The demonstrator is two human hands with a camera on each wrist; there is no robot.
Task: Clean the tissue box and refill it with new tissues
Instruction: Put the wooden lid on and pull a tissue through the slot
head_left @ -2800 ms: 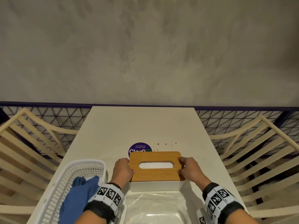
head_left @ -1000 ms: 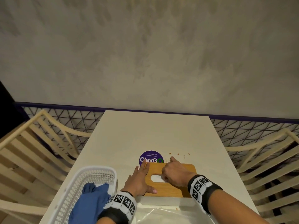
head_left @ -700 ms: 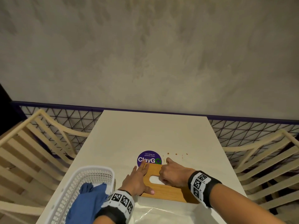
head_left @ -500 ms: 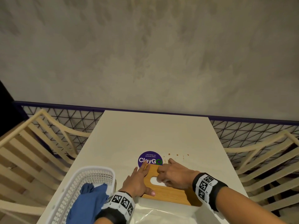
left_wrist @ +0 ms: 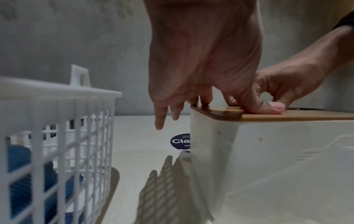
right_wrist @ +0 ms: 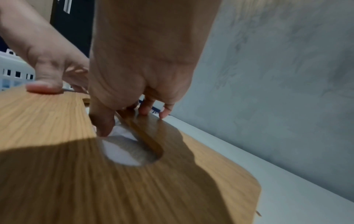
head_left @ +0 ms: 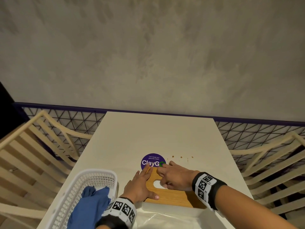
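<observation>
The tissue box [head_left: 171, 210] is white with a wooden lid [head_left: 175, 198] and stands near the table's front edge. My left hand [head_left: 143, 180] lies flat on the lid's left end; its thumb [left_wrist: 268, 109] presses the wood while the other fingers hang past the edge. My right hand [head_left: 162, 180] reaches across to the oval slot. In the right wrist view its thumb [right_wrist: 101, 125] dips into the slot and pinches the white tissue [right_wrist: 122, 151] against curled fingers. The lid [right_wrist: 57, 181] sits closed on the box [left_wrist: 268, 151].
A white mesh basket [head_left: 82, 184] holding a blue cloth [head_left: 89, 205] stands left of the box. Clear plastic wrapping [head_left: 165, 220] lies in front of it. A purple ClayGo sticker [head_left: 152, 161] and brown spots [head_left: 181, 157] mark the table. Slatted chairs flank both sides.
Both hands left the lid's ends. The left one went flat on the left end. The right hand moved onto the slot and has crept left, its thumb now down inside.
</observation>
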